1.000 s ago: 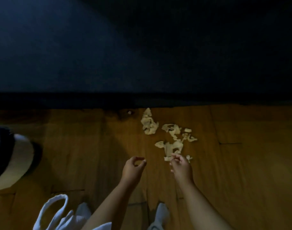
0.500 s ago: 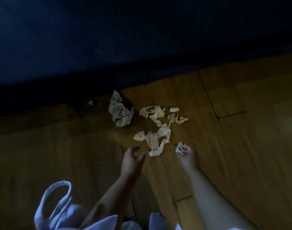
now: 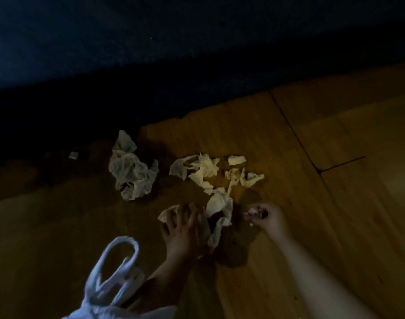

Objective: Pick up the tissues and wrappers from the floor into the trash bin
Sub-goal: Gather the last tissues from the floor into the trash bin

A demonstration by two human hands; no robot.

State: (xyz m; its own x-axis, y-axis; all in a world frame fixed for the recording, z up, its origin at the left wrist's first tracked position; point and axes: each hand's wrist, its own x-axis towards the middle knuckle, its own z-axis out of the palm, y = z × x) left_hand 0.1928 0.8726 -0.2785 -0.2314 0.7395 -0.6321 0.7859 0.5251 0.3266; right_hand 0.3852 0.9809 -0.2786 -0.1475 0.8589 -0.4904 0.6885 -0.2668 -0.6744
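While crouched over the floor, clawing left hand round the nearest wad of torn tissues right of the big crumpled tissue, pinching a small wrapper scrap in right hand further right, probably saving trips. No bin visible.

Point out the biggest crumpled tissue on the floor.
The greyish crumpled tissue, lying alone on the left; the rest are smaller yellowish scraps.

The floor looks like smooth, faintly glossy wood; the crumpled tissues seem soft, matt paper.
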